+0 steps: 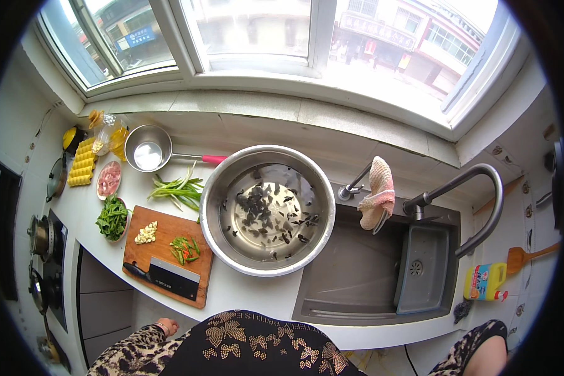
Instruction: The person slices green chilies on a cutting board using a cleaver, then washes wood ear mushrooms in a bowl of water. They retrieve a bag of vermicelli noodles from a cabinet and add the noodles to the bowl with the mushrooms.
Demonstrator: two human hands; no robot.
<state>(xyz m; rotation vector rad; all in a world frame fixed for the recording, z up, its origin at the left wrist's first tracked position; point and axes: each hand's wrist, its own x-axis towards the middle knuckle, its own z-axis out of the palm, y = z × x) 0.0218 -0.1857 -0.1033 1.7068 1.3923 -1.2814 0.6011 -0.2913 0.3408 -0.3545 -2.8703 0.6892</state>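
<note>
My left hand [168, 326] hangs low beside my body, below the counter's front edge; how its fingers are held is not clear. My right hand is out of view; only the bare arm shows at the lower right. Before me a large steel basin [325, 211] of water holds dark pieces that look like wood ear fungus [258, 204]. To its left lies a wooden cutting board [141, 254] with a cleaver [174, 277], chopped garlic [146, 233] and cut green and red peppers [184, 250]. Behind the board are scallions [178, 188].
A saucepan [148, 148], a plate of sliced meat [109, 180] and leafy greens [113, 218] stand at the left, near the stove [58, 263]. At the right are a dark sink [352, 268], a faucet [491, 207], a hanging cloth [378, 192] and a yellow detergent bottle [485, 282].
</note>
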